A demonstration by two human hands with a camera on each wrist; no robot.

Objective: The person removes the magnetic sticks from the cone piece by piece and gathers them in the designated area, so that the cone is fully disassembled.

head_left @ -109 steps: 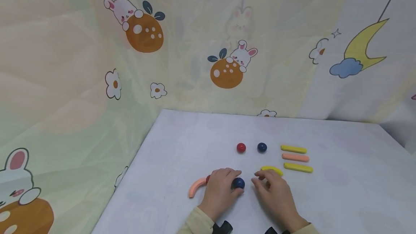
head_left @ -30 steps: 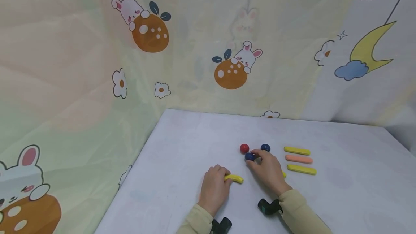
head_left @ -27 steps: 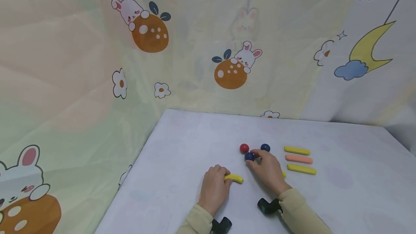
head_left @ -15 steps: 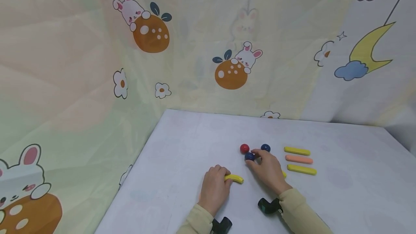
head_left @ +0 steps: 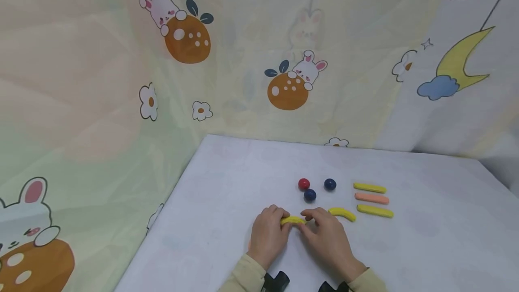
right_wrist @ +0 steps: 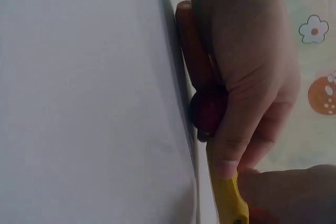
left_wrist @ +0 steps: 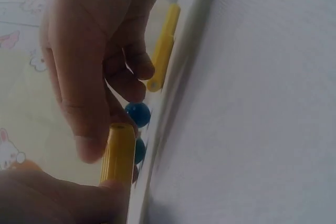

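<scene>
In the head view, my left hand (head_left: 268,235) pinches the left part of a curved yellow stick (head_left: 293,220) low over the white table. My right hand (head_left: 329,241) has its thumb and index finger at the stick's other end. Under the left hand, in the right wrist view, lie a dark red ball (right_wrist: 209,109) and a curved pink stick (right_wrist: 194,51); the left hand hides most of them from the head view. A second curved yellow stick (head_left: 342,214) lies just beyond the right hand.
Behind the hands sit a red ball (head_left: 303,184), a blue ball (head_left: 310,195) close to it, and another blue ball (head_left: 330,184). At right, a straight pink stick (head_left: 371,198) lies between two straight yellow sticks (head_left: 370,188). A printed cloth (head_left: 239,57) hangs behind the white table (head_left: 438,220).
My right hand has let go of the blue ball near the red one and come back towards me to the yellow stick's right end. The left hand has stayed on that stick this last second.
</scene>
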